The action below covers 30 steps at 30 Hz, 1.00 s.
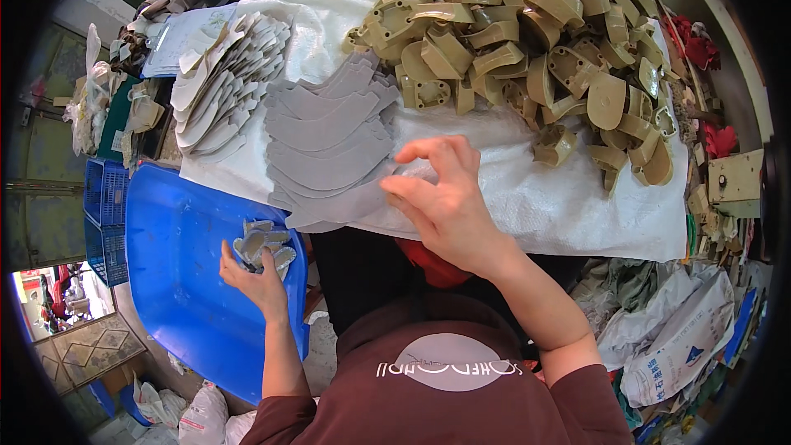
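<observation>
The right hand [445,198] reaches over the front part of the table [568,206], which is covered in white sheeting, and its thumb and forefinger are closing on the right end of the top grey piece [329,144]; the other fingers are spread loose, and the pinch looks light rather than firm. The grey pieces lie fanned in a stack near the table's front left corner, their lower ends hanging just over the front edge. The left hand [255,276] is down over the blue tray [177,264], which sits below the table's front left corner, and its fingers are curled around a small bundle of grey cut bits [264,245], gripping them near the tray's right rim. Behind the grey stack, toward the table's left edge, lies a second fan of paler, cream pieces [227,82]. A big heap of olive plastic heels [535,33] fills the back right of the table, spilling to its right edge. A blue crate [105,222] stands left of the tray, and white sacks [676,338] lie below the table's right side.
</observation>
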Motion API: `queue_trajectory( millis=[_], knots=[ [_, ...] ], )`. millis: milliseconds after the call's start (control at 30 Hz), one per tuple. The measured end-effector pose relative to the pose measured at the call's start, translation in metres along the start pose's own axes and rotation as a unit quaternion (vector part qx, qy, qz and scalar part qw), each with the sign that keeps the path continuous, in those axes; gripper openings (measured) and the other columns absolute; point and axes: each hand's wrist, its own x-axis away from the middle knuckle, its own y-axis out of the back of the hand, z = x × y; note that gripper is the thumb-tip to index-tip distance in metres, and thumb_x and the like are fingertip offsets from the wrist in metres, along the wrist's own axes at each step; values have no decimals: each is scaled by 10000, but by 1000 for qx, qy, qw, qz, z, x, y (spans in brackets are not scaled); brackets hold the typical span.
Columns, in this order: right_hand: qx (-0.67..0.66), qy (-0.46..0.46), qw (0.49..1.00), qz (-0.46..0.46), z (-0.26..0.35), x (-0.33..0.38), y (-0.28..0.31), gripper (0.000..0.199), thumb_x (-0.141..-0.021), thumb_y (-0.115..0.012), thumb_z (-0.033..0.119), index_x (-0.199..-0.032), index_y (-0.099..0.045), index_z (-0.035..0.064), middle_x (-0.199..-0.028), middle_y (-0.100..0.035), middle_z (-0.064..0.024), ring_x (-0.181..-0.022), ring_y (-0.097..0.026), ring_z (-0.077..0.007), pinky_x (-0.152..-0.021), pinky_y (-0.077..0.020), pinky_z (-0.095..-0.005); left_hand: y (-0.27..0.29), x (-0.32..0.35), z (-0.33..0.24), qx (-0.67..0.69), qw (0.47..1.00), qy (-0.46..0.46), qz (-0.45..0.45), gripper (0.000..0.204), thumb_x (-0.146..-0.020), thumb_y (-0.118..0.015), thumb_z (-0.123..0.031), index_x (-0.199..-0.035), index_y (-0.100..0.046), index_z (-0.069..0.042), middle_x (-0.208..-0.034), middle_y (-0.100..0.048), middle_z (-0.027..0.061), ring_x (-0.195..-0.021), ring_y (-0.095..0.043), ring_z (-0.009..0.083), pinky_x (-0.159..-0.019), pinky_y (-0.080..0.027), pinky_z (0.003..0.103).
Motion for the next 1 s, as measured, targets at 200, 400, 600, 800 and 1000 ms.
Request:
queue_trajectory(
  millis=[200,400,600,800,1000],
  knots=[
    [102,46,994,-6,1,-27,-26,176,-698,-652,72,-857,-675,145,-1011,-497,-43,-1000,-448,-244,-869,-277,-418,10,-28,-77,138,959,-242,53,409,-769,-612,-5,-1169,-531,10,-1130,-571,147,-1084,-536,284,-950,-357,375],
    [130,76,989,14,-4,-35,-42,48,-667,-637,109,-707,-621,129,-973,-480,-33,-1027,-443,-213,-909,-262,-459,-7,-23,-104,70,946,-303,94,424,-738,-611,22,-1152,-521,-6,-1034,-658,135,-1059,-586,251,-974,-307,384],
    [-125,-31,991,-35,-12,-22,-1,98,-706,-661,54,-755,-591,101,-1015,-524,-62,-983,-466,-249,-888,-327,-416,-3,-23,-113,84,947,-299,81,397,-772,-578,-14,-1159,-491,12,-1038,-650,152,-1063,-581,275,-982,-299,404],
    [-25,-12,998,-60,3,12,57,144,-704,-683,33,-800,-587,81,-1015,-544,-75,-963,-486,-286,-824,-385,-400,12,-10,-163,292,883,-244,275,353,-930,-419,-175,-1132,-562,76,-932,-635,138,-822,-556,235,-836,-409,343],
    [70,-78,986,-127,-14,53,82,355,-701,-754,86,-1002,-568,54,-1074,-531,-148,-1010,-493,-318,-819,-422,-402,-16,21,-202,644,548,146,513,425,-1010,-358,-226,-1253,-493,95,-924,-621,89,-739,-529,129,-659,-424,283]
  ],
)
